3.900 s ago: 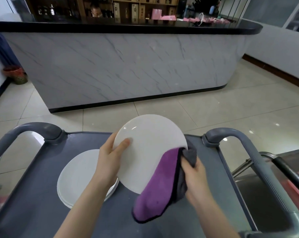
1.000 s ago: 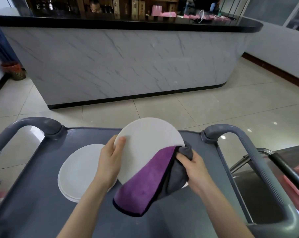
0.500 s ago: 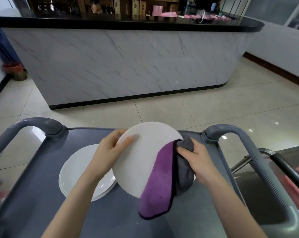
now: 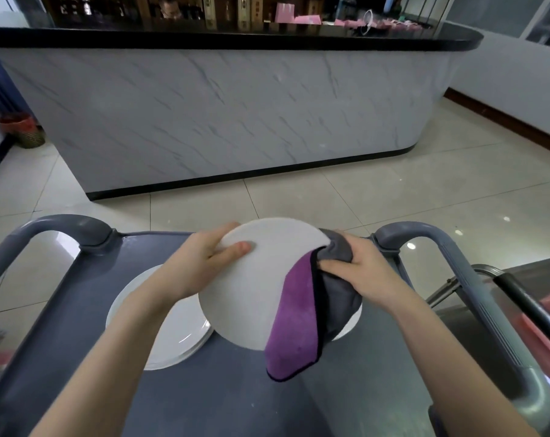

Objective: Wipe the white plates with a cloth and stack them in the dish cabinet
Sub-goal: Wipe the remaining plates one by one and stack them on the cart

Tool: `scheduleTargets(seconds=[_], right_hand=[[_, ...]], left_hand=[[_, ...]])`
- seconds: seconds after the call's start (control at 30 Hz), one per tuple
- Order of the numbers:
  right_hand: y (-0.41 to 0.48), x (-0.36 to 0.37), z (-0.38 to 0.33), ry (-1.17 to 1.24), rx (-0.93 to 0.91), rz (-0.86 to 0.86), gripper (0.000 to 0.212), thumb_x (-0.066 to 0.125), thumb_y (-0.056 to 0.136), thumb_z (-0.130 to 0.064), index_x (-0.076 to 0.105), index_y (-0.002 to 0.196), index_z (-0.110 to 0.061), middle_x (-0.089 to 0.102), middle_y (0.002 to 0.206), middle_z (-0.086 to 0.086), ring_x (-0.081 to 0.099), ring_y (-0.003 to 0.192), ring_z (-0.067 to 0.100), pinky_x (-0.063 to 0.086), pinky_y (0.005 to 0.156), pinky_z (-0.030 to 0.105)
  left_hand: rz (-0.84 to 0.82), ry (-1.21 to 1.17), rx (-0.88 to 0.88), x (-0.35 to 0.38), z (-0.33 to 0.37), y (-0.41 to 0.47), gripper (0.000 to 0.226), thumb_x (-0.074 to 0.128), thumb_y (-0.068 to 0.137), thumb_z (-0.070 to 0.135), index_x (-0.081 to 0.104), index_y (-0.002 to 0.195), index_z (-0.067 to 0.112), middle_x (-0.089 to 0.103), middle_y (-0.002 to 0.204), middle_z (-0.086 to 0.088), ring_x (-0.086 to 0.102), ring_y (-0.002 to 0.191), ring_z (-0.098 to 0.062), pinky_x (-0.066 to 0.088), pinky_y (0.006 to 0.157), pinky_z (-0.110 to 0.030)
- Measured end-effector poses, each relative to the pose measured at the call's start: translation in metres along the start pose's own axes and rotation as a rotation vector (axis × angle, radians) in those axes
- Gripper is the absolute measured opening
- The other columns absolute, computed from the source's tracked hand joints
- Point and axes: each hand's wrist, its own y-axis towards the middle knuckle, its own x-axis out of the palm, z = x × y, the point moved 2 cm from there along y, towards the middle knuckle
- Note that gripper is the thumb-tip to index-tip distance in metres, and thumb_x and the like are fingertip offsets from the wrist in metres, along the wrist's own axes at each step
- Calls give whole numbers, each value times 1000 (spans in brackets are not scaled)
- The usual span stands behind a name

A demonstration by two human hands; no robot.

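I hold a white plate tilted above a grey cart. My left hand grips its upper left rim, thumb on the face. My right hand grips a purple and grey cloth wrapped over the plate's right edge. The cloth's purple side hangs down over the plate's lower right. A stack of white plates lies on the cart below and to the left, partly hidden by my left arm and the held plate.
The cart's grey handles rise at the left and right. A marble-fronted counter with a black top stands ahead across a tiled floor. A metal surface and a black bar lie to the right.
The plate has turned and tipped flatter in my hands. My right hand has slid the cloth up along the right rim. The cloth now hangs lower right.
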Motion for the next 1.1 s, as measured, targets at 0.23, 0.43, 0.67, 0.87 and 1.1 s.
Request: scheduleTargets(seconds=[0.23,0.43,0.67,0.87,1.1], right_hand=[[-13,28,9,-446,-149,128,28,58,79,-51,58,97,-30,64,71,-8,62,69,18,53,62,44],[-32,56,16,-711,-524,515,19,59,89,-16,74,97,-23,63,71,-11,58,67,13,45,50,28],[-46,82,37,-900,-813,423,23,66,87,1,74,108,-6,71,100,6,67,87,25,55,78,33],[-56,91,47,-913,-853,336,23,72,85,-4,75,108,-10,72,105,8,68,94,26,55,86,36],[-56,66,40,-880,-575,16,57,57,89,-36,53,141,-13,50,147,-1,40,141,12,29,115,36]], left_hand=[[281,258,76,12,-9,-13,20,68,94,36,62,109,46,59,107,28,53,101,11,36,83,-5],[527,-666,-469,39,-11,-39,21,45,103,50,51,116,34,70,104,-11,75,93,-26,57,86,-38],[357,-1100,-721,60,-22,-14,49,73,91,35,50,126,9,62,116,-25,70,93,-42,59,59,-45],[401,-1050,-771,80,-41,-23,31,69,88,-5,44,78,11,55,68,-11,58,44,-19,48,40,-26],[565,-1039,-528,69,-35,-21,41,71,77,-13,61,100,20,68,98,-17,67,76,-32,58,68,-39]])
